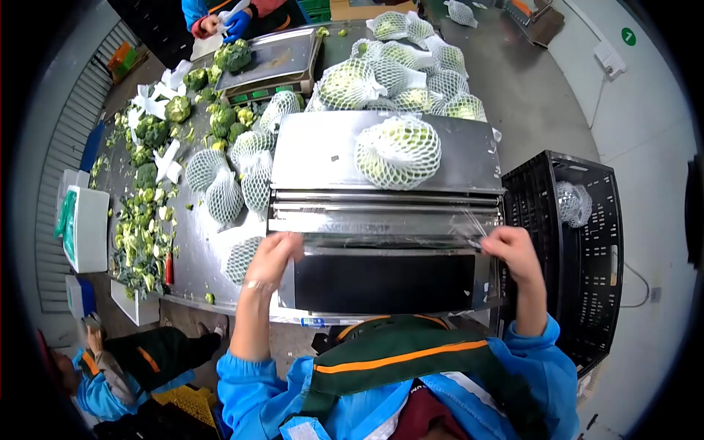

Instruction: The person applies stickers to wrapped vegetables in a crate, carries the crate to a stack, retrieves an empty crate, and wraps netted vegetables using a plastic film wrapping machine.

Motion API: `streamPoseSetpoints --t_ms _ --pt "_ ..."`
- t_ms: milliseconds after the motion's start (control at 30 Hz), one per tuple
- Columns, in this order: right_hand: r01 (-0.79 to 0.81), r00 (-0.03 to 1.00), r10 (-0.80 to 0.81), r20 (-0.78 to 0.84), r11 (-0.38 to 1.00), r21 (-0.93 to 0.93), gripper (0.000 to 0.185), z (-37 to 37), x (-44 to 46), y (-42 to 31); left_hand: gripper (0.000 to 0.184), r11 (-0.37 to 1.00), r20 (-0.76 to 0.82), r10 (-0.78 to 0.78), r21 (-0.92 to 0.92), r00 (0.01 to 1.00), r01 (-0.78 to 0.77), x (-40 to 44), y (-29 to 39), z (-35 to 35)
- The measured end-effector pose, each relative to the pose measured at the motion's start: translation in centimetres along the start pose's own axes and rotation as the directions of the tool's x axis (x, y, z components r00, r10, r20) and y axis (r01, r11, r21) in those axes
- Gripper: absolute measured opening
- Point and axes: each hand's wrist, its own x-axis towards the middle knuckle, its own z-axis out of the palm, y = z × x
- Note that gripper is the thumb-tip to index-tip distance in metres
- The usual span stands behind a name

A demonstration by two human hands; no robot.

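Both of my hands are closed in pinches at the two sides of a wrapping machine. Clear plastic film stretches across the machine between them. My left hand grips its left end, and my right hand grips the right end, where the film bunches into creases. Beyond the rollers, a pale green vegetable head in a white foam net rests on the steel top. A black pad lies nearest my body, below the film.
Several netted heads are piled behind the machine, others at its left. Loose broccoli and trimmings cover the table's left, beside a red-handled knife. A black crate stands right. Co-workers are across and at lower left.
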Motion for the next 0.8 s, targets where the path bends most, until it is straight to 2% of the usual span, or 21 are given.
streamPoseSetpoints --t_ms 33,67,100,133,167,200,233,267,300,333,367,400,433,467,500,533,567,633,667,767,800 --pt "0.001 0.996 0.008 0.092 0.995 -0.104 0.018 -1.2 -1.0 -3.0 0.021 0.966 0.221 0.126 -0.250 0.967 -0.069 -1.0 1.6 -0.2" --pt "0.151 0.979 -0.132 0.153 0.982 -0.117 0.015 -2.3 -1.3 -5.0 0.023 0.981 0.217 0.180 -0.116 0.959 -0.158 -2.0 4.6 0.4" --pt "0.346 0.924 -0.312 0.222 0.928 -0.135 0.014 -3.8 -0.8 -7.4 0.024 0.946 0.263 0.309 -0.180 0.914 -0.268 -2.2 7.2 0.7" --pt "0.573 0.807 -0.562 0.182 0.820 -0.004 0.018 -5.2 0.7 -8.0 0.024 0.916 0.263 0.400 -0.133 0.878 -0.378 -1.8 10.1 0.8" --pt "0.639 0.760 -0.650 0.007 0.749 0.175 0.023 -5.9 2.6 -8.6 0.023 0.867 0.220 0.497 -0.165 0.840 -0.470 -0.6 12.0 0.8" --pt "0.515 0.855 -0.510 -0.090 0.822 0.242 0.023 -8.1 4.8 -8.8 0.024 0.787 0.079 0.592 -0.270 0.802 -0.555 1.6 13.4 1.5" --pt "0.481 0.862 -0.495 -0.113 0.727 0.490 0.025 -8.7 8.4 -8.9 0.021 0.762 0.080 0.648 -0.062 0.758 -0.645 4.4 14.7 1.9" --pt "0.501 0.859 -0.421 -0.292 0.809 0.308 0.026 -7.5 11.8 -9.4 0.008 0.621 0.095 0.686 0.439 0.721 -0.649 6.9 15.3 2.4" --pt "0.531 0.807 -0.494 -0.324 0.847 0.029 0.025 -4.8 14.6 -9.5 0.014 -0.117 0.430 0.863 0.681 0.266 -0.723 11.2 14.7 2.2" --pt "0.534 0.805 -0.558 -0.199 0.829 -0.165 0.023 -4.4 17.9 -6.5 0.022 -0.132 0.507 0.782 0.704 0.364 -0.698 15.1 12.3 2.0" --pt "0.568 0.718 -0.696 -0.008 0.594 -0.570 0.023 -3.1 20.2 -3.5 0.033 -0.204 0.612 0.644 0.716 0.459 -0.668 18.4 9.4 1.6" --pt "0.535 0.722 -0.658 0.216 0.331 -0.777 0.023 -0.9 20.5 -2.3 0.048 -0.169 0.679 0.532 0.670 0.505 -0.723 18.9 7.7 2.0" --pt "0.676 0.682 -0.616 0.394 0.326 -0.661 0.040 0.5 21.4 -2.1 0.063 -0.115 0.733 0.410 0.631 0.542 -0.767 19.5 6.1 2.4" --pt "0.691 0.658 -0.646 0.387 0.314 -0.651 0.053 2.1 21.3 0.1 0.075 -0.068 0.739 0.361 0.629 0.569 -0.774 18.0 6.3 3.7" --pt "0.705 0.674 -0.638 0.372 0.405 -0.583 0.064 3.3 21.2 0.4 0.091 0.112 0.733 0.388 0.564 0.559 -0.818 17.7 5.9 4.1" --pt "0.710 0.689 -0.631 0.357 0.489 -0.506 0.077 4.4 21.1 0.6 0.094 0.327 0.692 0.436 0.474 0.575 -0.818 18.1 5.8 4.7" --pt "0.675 0.738 -0.581 0.344 0.649 -0.352 0.086 5.1 20.0 -1.3 0.097 0.527 0.648 0.463 0.348 0.605 -0.776 18.1 5.4 5.3" --pt "0.636 0.764 -0.592 0.259 0.757 -0.146 0.098 5.3 17.5 -3.0 0.098 0.637 0.570 0.505 0.260 0.648 -0.725 16.8 4.9 5.8" --pt "0.602 0.784 -0.569 0.249 0.794 -0.082 0.097 4.7 17.2 -2.2 0.099 0.678 0.528 0.526 0.212 0.666 -0.704 16.2 5.2 5.9" --pt "0.374 0.889 -0.388 0.244 0.922 0.104 0.090 3.5 12.4 -1.2 0.096 0.760 0.507 0.356 0.332 0.785 -0.559 11.1 5.8 6.1" --pt "0.273 0.917 -0.309 0.253 0.947 0.169 0.087 3.4 10.0 -1.7 0.096 0.713 0.513 0.369 0.379 0.775 -0.590 9.0 5.6 6.4"
